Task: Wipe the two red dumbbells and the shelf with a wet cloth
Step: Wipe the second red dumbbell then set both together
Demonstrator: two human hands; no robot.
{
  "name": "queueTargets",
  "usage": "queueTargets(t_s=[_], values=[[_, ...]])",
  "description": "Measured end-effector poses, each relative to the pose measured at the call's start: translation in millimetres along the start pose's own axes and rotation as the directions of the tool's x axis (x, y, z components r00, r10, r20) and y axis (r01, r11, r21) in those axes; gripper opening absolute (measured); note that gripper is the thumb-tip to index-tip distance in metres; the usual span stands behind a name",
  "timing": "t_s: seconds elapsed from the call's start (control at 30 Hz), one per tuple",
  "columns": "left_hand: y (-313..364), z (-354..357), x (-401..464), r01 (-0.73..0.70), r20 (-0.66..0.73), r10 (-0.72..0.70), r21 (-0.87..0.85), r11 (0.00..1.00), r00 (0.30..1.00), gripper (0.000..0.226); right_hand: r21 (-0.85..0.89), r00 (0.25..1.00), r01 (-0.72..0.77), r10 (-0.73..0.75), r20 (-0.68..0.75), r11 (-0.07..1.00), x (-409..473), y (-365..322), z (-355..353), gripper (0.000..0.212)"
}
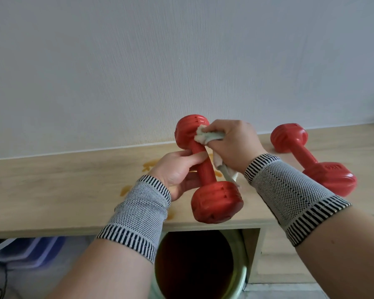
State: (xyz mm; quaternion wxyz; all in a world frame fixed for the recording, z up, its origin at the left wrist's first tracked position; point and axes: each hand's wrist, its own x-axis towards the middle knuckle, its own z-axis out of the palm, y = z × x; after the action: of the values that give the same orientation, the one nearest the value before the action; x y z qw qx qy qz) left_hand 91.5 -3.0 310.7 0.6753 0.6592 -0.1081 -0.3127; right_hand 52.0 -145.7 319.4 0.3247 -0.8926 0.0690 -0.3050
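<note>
1. Here, in the head view, the left hand (177, 169) is wrapped around the smooth cylindrical handle of a glossy red plastic dumbbell (205, 169), thumb laid along the bar and fingers curled under it.
2. That dumbbell is lifted clear of the shelf and tilted, one ribbed, faceted end up near the wall and the other down over the shelf's front edge.
3. The right hand (233, 143) is closed around a crumpled pale cloth of soft, greenish-white fabric (205, 137), pressing it against the upper end of the held dumbbell where the handle joins the head.
4. A loose tail of the cloth hangs below the right palm, beside the handle.
5. Both wrists wear knitted grey mesh wrist sleeves (289, 190) with black-and-white striped cuffs.
6. A second red plastic dumbbell (311, 160), the same moulded shape, lies on its side on the shelf toward the right end, one head near the back edge by the wall, well apart from the held one.
7. The shelf (63, 186) is a flat board with a light wood-grain finish, and it carries irregular orange-brown stains (149, 165) near its middle, just behind the left hand.
8. Below the front edge, a round green-rimmed container (240, 255) with a dark interior stands in an open compartment.
9. The wall (181, 61) behind is white with a fine vertical texture.
</note>
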Motion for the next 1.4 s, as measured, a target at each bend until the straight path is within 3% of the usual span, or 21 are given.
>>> queueTargets(t_s=[0.07, 0.23, 0.3, 0.43, 0.63, 0.87, 1.03, 1.13, 1.27, 1.4], values=[[0.1, 0.1, -0.4, -0.007, -0.004, 0.007, 0.011, 1.000, 1.000, 0.015, -0.022, 0.999, 0.036, -0.036, -0.008, 0.999, 1.1, -2.7, 0.7, 0.016], [-0.7, -3.9, -3.1, 0.020, 0.021, -0.019, -0.062, 0.998, 1.000, 0.015, 0.079, 0.989, -0.150, 0.150, 0.009, 0.985, -2.2, 13.0, -0.9, 0.011], [-0.6, -3.9, -2.0, 0.017, 0.020, -0.016, -0.043, 0.999, 1.000, 0.014, 0.055, 0.991, -0.129, 0.130, -0.011, 0.990, -1.4, 10.1, -0.8, 0.010], [-1.1, -2.0, 0.1, -0.016, -0.017, 0.017, 0.041, 0.999, 1.000, 0.015, -0.014, 0.999, 0.050, -0.050, 0.015, 0.999, 1.6, -12.2, 4.5, 0.015], [-3.6, -5.8, -0.9, 0.006, -0.056, -0.004, 0.044, 0.999, 0.998, 0.019, -0.009, 0.995, -0.087, 0.087, 0.051, 0.996, -1.0, 6.2, 2.7, 0.012], [-3.8, -1.5, 5.6, -0.064, -0.155, 0.104, 0.244, 0.968, 0.982, 0.033, -0.163, 0.984, 0.174, -0.164, 0.074, 0.971, 3.1, -16.3, 2.6, 0.024], [-7.1, -0.6, 5.4, -0.060, -0.149, 0.107, 0.287, 0.956, 0.983, 0.038, -0.215, 0.969, 0.235, -0.212, 0.129, 0.948, -1.8, -13.0, 3.5, 0.023], [-8.6, 0.3, 4.0, -0.045, -0.144, 0.087, 0.275, 0.960, 0.986, 0.037, -0.150, 0.985, 0.159, -0.147, 0.086, 0.976, -4.6, -6.6, 3.2, 0.023], [-7.4, 0.6, 0.9, -0.027, -0.090, 0.040, 0.137, 0.990, 0.995, 0.024, 0.036, 0.997, -0.069, 0.068, 0.030, 0.997, -3.0, 2.0, 0.2, 0.015], [-8.0, -0.7, 1.9, -0.022, -0.017, 0.021, -0.023, 1.000, 1.000, 0.015, 0.121, 0.989, -0.148, 0.147, 0.015, 0.982, 0.2, 12.4, 2.0, 0.013]])
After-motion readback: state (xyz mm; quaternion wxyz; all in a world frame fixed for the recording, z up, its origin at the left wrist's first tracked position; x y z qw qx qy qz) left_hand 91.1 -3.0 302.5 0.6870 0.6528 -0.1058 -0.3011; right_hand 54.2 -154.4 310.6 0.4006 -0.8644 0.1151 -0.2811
